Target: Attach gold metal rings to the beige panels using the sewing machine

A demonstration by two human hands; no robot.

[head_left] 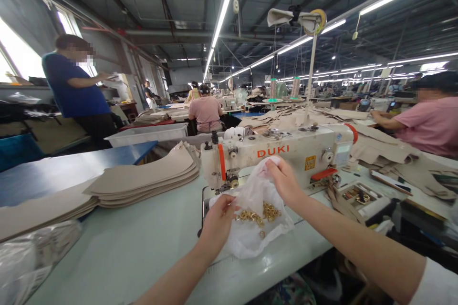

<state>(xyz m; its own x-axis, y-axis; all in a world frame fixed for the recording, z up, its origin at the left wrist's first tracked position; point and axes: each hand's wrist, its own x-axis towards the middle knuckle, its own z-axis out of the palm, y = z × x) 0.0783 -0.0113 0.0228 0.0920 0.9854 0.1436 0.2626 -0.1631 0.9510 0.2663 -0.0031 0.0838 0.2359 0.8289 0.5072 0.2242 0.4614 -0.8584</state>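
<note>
A thin white plastic bag (246, 243) lies on the pale green table in front of the sewing machine (246, 147). Gold-coloured metal fittings (252, 218) show in two small heaps in or on the bag; their exact kind is too small to tell. My left hand (221, 214) pinches the bag's left edge. Higher up and to the right, my right hand (284, 181) grips the gathered top of the bag, lifting it near the machine's arm.
Stacked beige panels (146, 176) lie on the left, beside a clear plastic wrapping (39, 257). A small parts tray (363, 200) sits at the right. More beige pieces (386, 147) lie behind it. Other people sit or stand farther off, including a person in blue (77, 81).
</note>
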